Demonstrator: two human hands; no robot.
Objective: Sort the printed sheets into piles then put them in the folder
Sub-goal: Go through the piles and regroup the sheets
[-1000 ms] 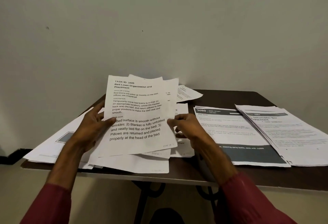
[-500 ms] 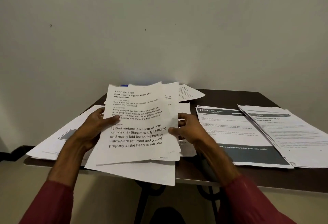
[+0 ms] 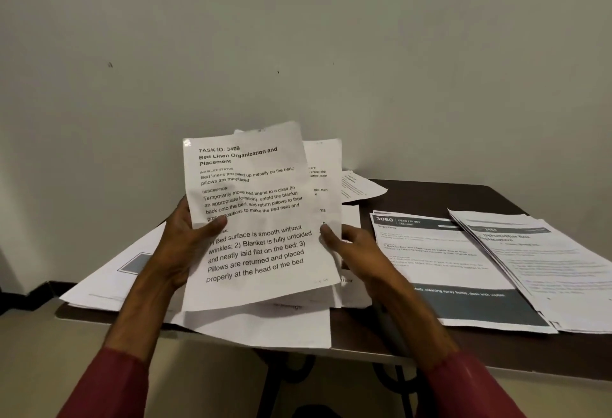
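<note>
No folder shows in this view; the printed sheets lie loose on a dark brown table [image 3: 430,195] with a smooth top and a rounded far corner. The left hand [image 3: 180,245] grips a handful of sheets [image 3: 261,219] by the left edge, thumb pressed across the front page, holding them tilted up above the table's near edge. The front page is thin white paper, slightly curled, headed "Bed Linen Organization and Placement". The right hand [image 3: 354,245] pinches the right edge of the same handful, its fingers behind the pages. On the right lie two flat piles: one [image 3: 457,272] topped by a page with dark grey bands, marked 3080, and beside it, overlapping, a fanned white pile [image 3: 549,262]. More sheets [image 3: 112,282] spread at the left.
</note>
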